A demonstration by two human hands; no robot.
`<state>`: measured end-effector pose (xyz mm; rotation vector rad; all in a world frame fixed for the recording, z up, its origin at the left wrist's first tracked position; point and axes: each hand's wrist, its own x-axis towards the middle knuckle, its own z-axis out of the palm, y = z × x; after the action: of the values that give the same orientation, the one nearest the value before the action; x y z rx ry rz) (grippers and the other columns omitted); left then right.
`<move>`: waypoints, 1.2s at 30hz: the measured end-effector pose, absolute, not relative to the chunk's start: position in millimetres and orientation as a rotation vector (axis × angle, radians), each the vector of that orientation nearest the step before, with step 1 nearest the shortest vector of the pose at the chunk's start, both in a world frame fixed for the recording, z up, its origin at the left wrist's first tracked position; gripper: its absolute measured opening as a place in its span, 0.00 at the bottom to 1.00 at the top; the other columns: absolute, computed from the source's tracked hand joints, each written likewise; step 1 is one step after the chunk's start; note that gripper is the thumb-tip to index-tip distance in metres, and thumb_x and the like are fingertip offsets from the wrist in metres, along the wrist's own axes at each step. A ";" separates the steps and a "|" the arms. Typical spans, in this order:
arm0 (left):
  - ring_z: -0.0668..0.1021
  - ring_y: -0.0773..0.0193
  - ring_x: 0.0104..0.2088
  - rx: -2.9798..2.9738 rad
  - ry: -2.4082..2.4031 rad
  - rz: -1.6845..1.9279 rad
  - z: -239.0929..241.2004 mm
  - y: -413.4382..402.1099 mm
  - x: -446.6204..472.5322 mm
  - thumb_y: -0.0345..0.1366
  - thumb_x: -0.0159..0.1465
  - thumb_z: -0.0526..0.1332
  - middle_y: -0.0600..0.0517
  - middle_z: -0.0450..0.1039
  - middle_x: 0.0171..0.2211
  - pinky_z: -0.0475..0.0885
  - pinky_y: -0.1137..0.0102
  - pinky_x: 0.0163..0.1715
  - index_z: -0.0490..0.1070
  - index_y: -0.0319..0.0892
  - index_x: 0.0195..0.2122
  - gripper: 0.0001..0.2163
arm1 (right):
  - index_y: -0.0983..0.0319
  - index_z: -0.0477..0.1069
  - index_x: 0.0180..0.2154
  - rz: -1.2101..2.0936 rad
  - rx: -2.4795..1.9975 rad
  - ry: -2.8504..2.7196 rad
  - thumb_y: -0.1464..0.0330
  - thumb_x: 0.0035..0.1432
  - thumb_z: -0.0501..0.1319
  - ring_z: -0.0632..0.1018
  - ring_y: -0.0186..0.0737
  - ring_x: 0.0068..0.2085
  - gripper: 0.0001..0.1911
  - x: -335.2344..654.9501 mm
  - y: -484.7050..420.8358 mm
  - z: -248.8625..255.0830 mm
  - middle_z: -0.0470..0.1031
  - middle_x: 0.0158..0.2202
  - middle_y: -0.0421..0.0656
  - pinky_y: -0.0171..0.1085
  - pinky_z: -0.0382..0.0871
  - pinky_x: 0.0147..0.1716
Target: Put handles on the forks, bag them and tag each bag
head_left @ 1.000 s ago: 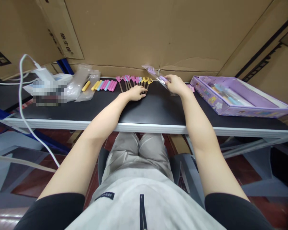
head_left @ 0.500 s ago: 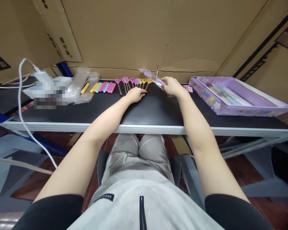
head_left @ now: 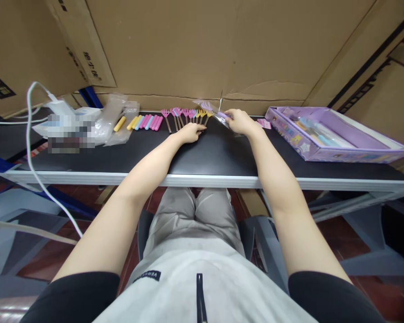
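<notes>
My right hand (head_left: pixel 237 120) is closed around the handle of a purple claw-headed stick, like a back scratcher (head_left: pixel 221 115), whose head lies inside a clear plastic bag (head_left: pixel 212 107). My left hand (head_left: pixel 191 133) rests on the black tabletop with its fingers stretched to the right. Its fingertips touch or nearly touch the stem end of a yellow claw-headed stick (head_left: pixel 208 117). Beyond that hand lies a row of several similar sticks with pink (head_left: pixel 185 113), blue and yellow claw heads on brown stems; the hand hides some stem ends.
Left of the row lie several pink, blue and yellow handles (head_left: pixel 148 122), beside clear plastic bags (head_left: pixel 109 121) and a white charger with a cable (head_left: pixel 62 107). A purple box (head_left: pixel 336 154) holding wrapped items stands right, near a pink card (head_left: pixel 264 123). Cardboard (head_left: pixel 202 54) walls the back.
My left fingers have curled slightly near the yellow stick. The bagged purple stick has shifted a little in my right hand. The rest looks the same.
</notes>
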<state>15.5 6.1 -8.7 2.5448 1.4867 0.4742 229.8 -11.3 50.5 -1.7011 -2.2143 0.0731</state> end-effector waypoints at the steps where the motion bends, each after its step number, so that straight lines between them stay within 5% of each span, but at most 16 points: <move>1: 0.73 0.56 0.72 2.546 1.486 0.474 -8.7 6.9 14.8 0.22 0.74 0.55 0.43 0.71 0.70 0.64 0.69 0.74 0.72 0.32 0.70 0.24 | 0.66 0.77 0.66 0.070 -1.708 -2.218 0.68 0.74 0.58 0.77 0.57 0.68 0.24 229.1 -11.9 50.6 0.77 0.66 0.57 0.48 0.68 0.69; 12: 0.75 0.55 0.71 2.469 1.444 0.575 -14.8 13.7 10.9 0.23 0.73 0.59 0.43 0.73 0.68 0.65 0.67 0.73 0.74 0.33 0.68 0.23 | 0.63 0.77 0.66 0.048 -1.697 -2.269 0.67 0.73 0.59 0.78 0.58 0.67 0.24 242.3 0.5 45.5 0.79 0.65 0.54 0.53 0.70 0.68; 23: 0.77 0.54 0.69 2.428 1.430 0.645 -14.7 15.7 9.2 0.23 0.72 0.61 0.44 0.77 0.66 0.67 0.65 0.73 0.78 0.35 0.65 0.21 | 0.62 0.76 0.67 0.035 -1.865 -2.287 0.68 0.72 0.60 0.79 0.55 0.65 0.25 247.7 -17.0 66.3 0.79 0.65 0.54 0.47 0.72 0.65; 29: 0.79 0.53 0.67 2.435 1.444 0.649 -14.1 14.2 8.2 0.25 0.72 0.62 0.45 0.79 0.63 0.69 0.65 0.72 0.80 0.37 0.64 0.20 | 0.62 0.75 0.67 0.187 -2.043 -2.248 0.67 0.74 0.61 0.84 0.49 0.52 0.23 279.4 -49.9 105.8 0.84 0.55 0.52 0.45 0.75 0.57; 36: 0.79 0.53 0.66 2.394 1.463 0.669 -14.2 14.5 8.7 0.26 0.72 0.63 0.46 0.80 0.62 0.68 0.65 0.72 0.81 0.40 0.63 0.19 | 0.69 0.74 0.68 0.049 -2.197 -1.916 0.72 0.75 0.57 0.80 0.46 0.59 0.24 382.2 -78.7 136.8 0.78 0.65 0.58 0.41 0.72 0.56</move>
<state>8.7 14.5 -14.2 2.3943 1.4633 0.6690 382.2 -78.7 136.8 -2.1966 -1.9159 0.0491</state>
